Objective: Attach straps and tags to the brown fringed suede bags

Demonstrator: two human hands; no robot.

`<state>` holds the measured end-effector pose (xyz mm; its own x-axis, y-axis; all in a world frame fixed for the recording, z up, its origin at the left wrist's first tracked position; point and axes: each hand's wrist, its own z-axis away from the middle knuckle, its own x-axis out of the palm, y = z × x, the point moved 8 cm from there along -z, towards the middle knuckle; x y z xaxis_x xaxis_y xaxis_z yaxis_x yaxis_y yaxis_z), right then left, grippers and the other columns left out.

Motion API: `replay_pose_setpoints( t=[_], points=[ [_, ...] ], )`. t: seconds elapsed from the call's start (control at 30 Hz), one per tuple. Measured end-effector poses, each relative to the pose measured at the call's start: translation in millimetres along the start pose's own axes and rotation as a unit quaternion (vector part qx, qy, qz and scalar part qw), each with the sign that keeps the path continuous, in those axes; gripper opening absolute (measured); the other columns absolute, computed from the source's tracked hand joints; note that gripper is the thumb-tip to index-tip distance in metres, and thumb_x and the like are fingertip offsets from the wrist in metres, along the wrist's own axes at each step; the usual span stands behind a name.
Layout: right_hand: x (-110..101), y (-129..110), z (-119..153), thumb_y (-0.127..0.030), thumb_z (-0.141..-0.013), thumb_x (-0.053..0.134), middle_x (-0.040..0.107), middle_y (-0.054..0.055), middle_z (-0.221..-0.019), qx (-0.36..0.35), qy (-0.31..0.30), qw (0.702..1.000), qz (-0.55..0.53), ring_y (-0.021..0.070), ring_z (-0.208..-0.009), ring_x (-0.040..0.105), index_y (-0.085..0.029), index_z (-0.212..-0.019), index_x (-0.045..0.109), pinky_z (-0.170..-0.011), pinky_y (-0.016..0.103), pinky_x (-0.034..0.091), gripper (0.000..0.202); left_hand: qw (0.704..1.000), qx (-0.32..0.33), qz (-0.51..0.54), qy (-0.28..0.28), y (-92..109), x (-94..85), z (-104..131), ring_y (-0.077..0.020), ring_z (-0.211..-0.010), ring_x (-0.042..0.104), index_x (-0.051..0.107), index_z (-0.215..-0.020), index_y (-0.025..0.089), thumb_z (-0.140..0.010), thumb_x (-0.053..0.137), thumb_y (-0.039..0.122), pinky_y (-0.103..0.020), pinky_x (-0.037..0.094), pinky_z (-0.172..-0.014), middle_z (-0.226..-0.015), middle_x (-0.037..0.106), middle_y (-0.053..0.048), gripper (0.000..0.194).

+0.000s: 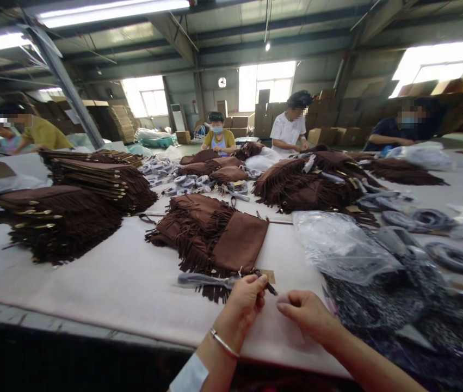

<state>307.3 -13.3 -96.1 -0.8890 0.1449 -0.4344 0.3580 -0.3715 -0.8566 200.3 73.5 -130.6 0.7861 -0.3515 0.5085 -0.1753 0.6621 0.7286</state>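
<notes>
Your left hand (248, 296) is closed in a pinch, thumb against the curled fingers, with hold of a dark strap end (272, 289) whose tip pokes out toward your other hand. Your right hand (309, 314) is just beside it, thumb and forefinger drawn close together and the other fingers bent; you cannot tell from this blur whether anything thin sits between the fingertips. A bangle (223, 344) circles your left wrist, above a pale sleeve (190, 374).

Right beyond your left hand, the brown fringed bag (241, 242) lies flat on the white tabletop (104, 296), its smooth panel toward the right and its fringe spread to the left and along the near edge. A tan tag (267, 276) lies by its near corner, next to your fingertips, and a grey wrapped strap (203, 280) stretches left from your hand across the fringe.

To your left stand two stacks of brown bags, a nearer one (62, 220) and a farther one (96, 182). To your right, a clear plastic bag (343, 245) partly covers dark speckled material (378, 299). Farther back, another heap of brown bags (308, 185) sits before a co-worker in white (288, 128).
</notes>
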Motion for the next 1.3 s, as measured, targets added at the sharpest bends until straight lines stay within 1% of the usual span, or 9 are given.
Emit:
replay_pose_setpoints(
  t=[0.1, 0.17, 0.23, 0.4, 0.57, 0.73, 1.07, 1.17, 1.3],
  points=[
    [1.3, 0.9, 0.0, -0.044, -0.07, 0.052, 0.029, -0.006, -0.055, -0.02, 0.005, 1.0, 0.011, 0.0106, -0.055, 0.029, -0.021, -0.053, 0.036, -0.052, 0.026, 0.022, 0.033, 1.0, -0.004, 0.004, 0.0, 0.5, 0.1, 2.1, -0.0044, -0.044, 0.041, 0.058, -0.072, 0.015, -0.056, 0.086, 0.038, -0.016, 0.027, -0.042, -0.053, 0.049, 0.005, 0.04],
    [1.2, 2.2, 0.1, -0.046, -0.072, 0.051, 0.026, -0.006, -0.054, -0.021, 0.012, 1.0, 0.018, 0.0103, -0.054, 0.028, -0.022, -0.053, 0.035, -0.051, 0.026, 0.021, 0.034, 1.0, -0.008, 0.007, -0.001, 0.7, 0.3, 3.8, -0.0045, -0.045, 0.041, 0.058, -0.072, 0.015, -0.058, 0.085, 0.036, -0.016, 0.028, -0.042, -0.053, 0.05, 0.005, 0.037],
    [0.4, 3.0, 0.3, -0.046, -0.072, 0.051, 0.027, -0.006, -0.054, -0.014, 0.018, 1.0, 0.02, 0.0101, -0.053, 0.028, -0.021, -0.053, 0.036, -0.05, 0.026, 0.021, 0.034, 1.0, -0.012, 0.009, 0.0, 0.8, 0.2, 5.4, -0.0045, -0.045, 0.042, 0.058, -0.073, 0.015, -0.06, 0.085, 0.034, -0.015, 0.028, -0.042, -0.054, 0.05, 0.005, 0.035],
    [-3.8, 0.3, 1.2, -0.044, -0.066, 0.053, 0.029, -0.006, -0.051, 0.008, 0.033, 0.999, 0.011, 0.0099, -0.051, 0.029, -0.021, -0.05, 0.039, -0.049, 0.026, 0.02, 0.031, 1.0, -0.02, 0.012, 0.006, 2.1, 0.1, 8.3, -0.0037, -0.045, 0.041, 0.059, -0.075, 0.015, -0.062, 0.083, 0.032, -0.014, 0.028, -0.042, -0.054, 0.05, 0.005, 0.032],
    [-3.8, -0.8, 0.6, -0.042, -0.066, 0.054, 0.033, -0.005, -0.051, 0.003, 0.038, 0.999, 0.009, 0.0104, -0.052, 0.032, -0.02, -0.05, 0.043, -0.05, 0.025, 0.023, 0.029, 1.0, -0.022, 0.012, 0.005, 3.1, 1.1, 9.1, -0.0036, -0.044, 0.041, 0.059, -0.075, 0.015, -0.064, 0.083, 0.031, -0.014, 0.027, -0.041, -0.055, 0.05, 0.005, 0.031],
    [-0.3, -3.7, -0.5, -0.042, -0.066, 0.053, 0.035, -0.005, -0.053, -0.001, 0.033, 0.999, 0.016, 0.0112, -0.054, 0.034, -0.019, -0.053, 0.047, -0.052, 0.025, 0.025, 0.027, 1.0, -0.021, 0.008, 0.004, 3.2, 2.0, 9.5, -0.0039, -0.044, 0.04, 0.059, -0.075, 0.015, -0.063, 0.082, 0.032, -0.015, 0.026, -0.041, -0.055, 0.05, 0.005, 0.031],
    [2.0, -0.9, -2.2, -0.039, -0.067, 0.055, 0.033, -0.005, -0.052, -0.007, 0.035, 0.999, 0.022, 0.0102, -0.053, 0.032, -0.019, -0.052, 0.044, -0.051, 0.025, 0.023, 0.027, 1.0, -0.024, -0.013, 0.009, 1.9, 1.7, 7.6, -0.0042, -0.043, 0.038, 0.057, -0.071, 0.016, -0.058, 0.084, 0.035, -0.017, 0.024, -0.042, -0.053, 0.049, 0.006, 0.036],
    [1.9, -3.8, -1.2, -0.039, -0.067, 0.056, 0.033, -0.006, -0.05, -0.004, 0.033, 0.999, 0.009, 0.0098, -0.051, 0.031, -0.019, -0.05, 0.043, -0.05, 0.025, 0.022, 0.029, 1.0, -0.018, -0.023, 0.01, 0.3, 0.5, 5.9, -0.0042, -0.043, 0.038, 0.057, -0.071, 0.016, -0.057, 0.084, 0.038, -0.017, 0.023, -0.042, -0.053, 0.049, 0.006, 0.037],
    [4.1, -4.8, -0.1, -0.043, -0.067, 0.06, 0.036, -0.006, -0.048, 0.01, 0.023, 0.999, -0.044, 0.0092, -0.05, 0.031, -0.018, -0.051, 0.047, -0.049, 0.024, 0.021, 0.032, 0.999, -0.012, -0.041, 0.008, -0.8, 0.6, 5.3, -0.0041, -0.041, 0.037, 0.056, -0.071, 0.016, -0.056, 0.083, 0.042, -0.018, 0.021, -0.042, -0.051, 0.047, 0.007, 0.04]
  ],
)
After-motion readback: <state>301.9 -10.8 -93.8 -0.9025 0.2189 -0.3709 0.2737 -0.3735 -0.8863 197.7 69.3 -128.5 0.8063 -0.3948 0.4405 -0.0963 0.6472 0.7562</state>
